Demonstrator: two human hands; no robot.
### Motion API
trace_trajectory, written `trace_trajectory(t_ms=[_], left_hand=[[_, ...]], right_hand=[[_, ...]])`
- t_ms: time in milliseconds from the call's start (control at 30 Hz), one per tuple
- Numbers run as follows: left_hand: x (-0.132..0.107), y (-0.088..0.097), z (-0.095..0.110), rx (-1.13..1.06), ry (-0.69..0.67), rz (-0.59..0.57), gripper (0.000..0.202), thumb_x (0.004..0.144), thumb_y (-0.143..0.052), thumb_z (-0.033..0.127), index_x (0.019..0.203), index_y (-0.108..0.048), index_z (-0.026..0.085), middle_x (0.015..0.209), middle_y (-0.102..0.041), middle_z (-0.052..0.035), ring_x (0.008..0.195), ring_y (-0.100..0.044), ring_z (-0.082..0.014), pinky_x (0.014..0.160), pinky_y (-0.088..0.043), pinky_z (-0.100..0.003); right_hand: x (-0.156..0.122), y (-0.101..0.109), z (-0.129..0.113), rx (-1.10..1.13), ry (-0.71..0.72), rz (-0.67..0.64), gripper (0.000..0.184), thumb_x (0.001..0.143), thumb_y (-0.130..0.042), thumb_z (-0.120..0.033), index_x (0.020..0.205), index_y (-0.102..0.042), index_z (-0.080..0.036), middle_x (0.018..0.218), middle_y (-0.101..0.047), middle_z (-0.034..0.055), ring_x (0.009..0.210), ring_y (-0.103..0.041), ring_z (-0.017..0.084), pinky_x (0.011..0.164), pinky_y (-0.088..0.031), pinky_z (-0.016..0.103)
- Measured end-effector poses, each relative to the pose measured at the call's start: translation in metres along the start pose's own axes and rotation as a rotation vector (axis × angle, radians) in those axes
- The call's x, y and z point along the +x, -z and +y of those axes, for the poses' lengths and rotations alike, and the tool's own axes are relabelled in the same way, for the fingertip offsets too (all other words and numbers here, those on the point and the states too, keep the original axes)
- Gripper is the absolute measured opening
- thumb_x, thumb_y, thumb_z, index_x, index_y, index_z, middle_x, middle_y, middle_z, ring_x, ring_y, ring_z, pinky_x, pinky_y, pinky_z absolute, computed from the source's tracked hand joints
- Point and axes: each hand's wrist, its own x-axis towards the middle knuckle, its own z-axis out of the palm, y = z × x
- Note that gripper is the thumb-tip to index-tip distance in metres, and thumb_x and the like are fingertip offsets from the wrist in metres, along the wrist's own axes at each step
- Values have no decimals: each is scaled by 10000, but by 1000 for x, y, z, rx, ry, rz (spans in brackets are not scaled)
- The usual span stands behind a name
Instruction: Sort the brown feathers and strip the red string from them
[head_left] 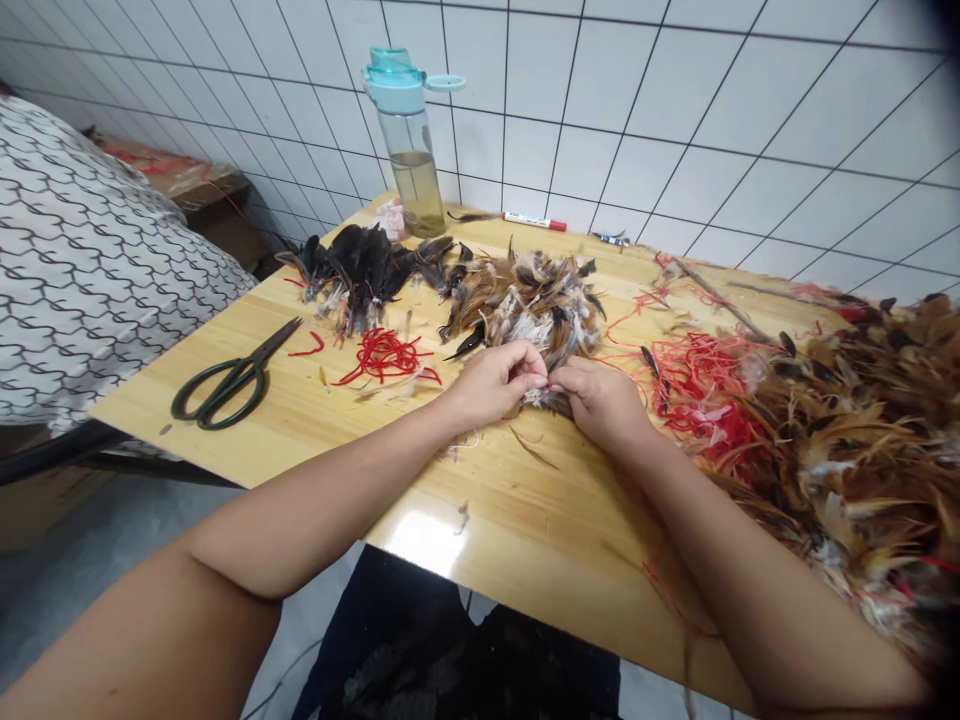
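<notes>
My left hand (501, 380) and my right hand (606, 400) meet at the front of a pile of brown and grey feathers (525, 290). Thumb and fingers of both are pinched closed on a small feather bunch (551, 402), whose tips show below and between them. A speck of red, perhaps string, shows at the fingertips; the fingers hide most of it. Left of my left hand lies a tangle of short red strings (382, 357). A larger heap of red string (705, 385) is to the right of my right hand.
Black-handled scissors (225, 388) lie at the left near black feather bunches (364, 270). A water bottle (412, 150) stands at the back by the tiled wall, near a red-capped marker (534, 221). Brown feathers (862, 430) cover the right side. Patterned cloth (97, 250) is at far left.
</notes>
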Motion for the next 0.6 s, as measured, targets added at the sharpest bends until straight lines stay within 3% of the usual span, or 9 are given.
trace_trajectory(t_ms=[133, 367, 600], left_hand=[[1, 2, 2, 27, 8, 9, 70, 796, -586, 219, 769, -580, 156, 704, -589, 13, 662, -507, -103, 642, -390, -230], [1, 13, 6, 15, -18, 80, 52, 794, -571, 210, 777, -562, 162, 751, -596, 4, 718, -527, -121, 694, -413, -248], [0, 9, 6, -377, 3, -4, 133, 794, -627, 236, 782, -522, 155, 898, -656, -46, 823, -586, -128, 776, -445, -271]], right_hand=[[-1, 5, -3, -204, 49, -42, 272, 912, -408, -188, 867, -674, -224, 831, -622, 43, 651, -494, 152, 516, -165, 310], [-1, 13, 3, -281, 80, -66, 251, 892, -417, -169, 890, -664, -210, 821, -613, 62, 665, -490, 160, 537, -172, 323], [1, 11, 9, -149, -42, -23, 226, 821, -432, -118, 789, -639, -203, 808, -621, 58, 669, -507, 165, 530, -210, 306]])
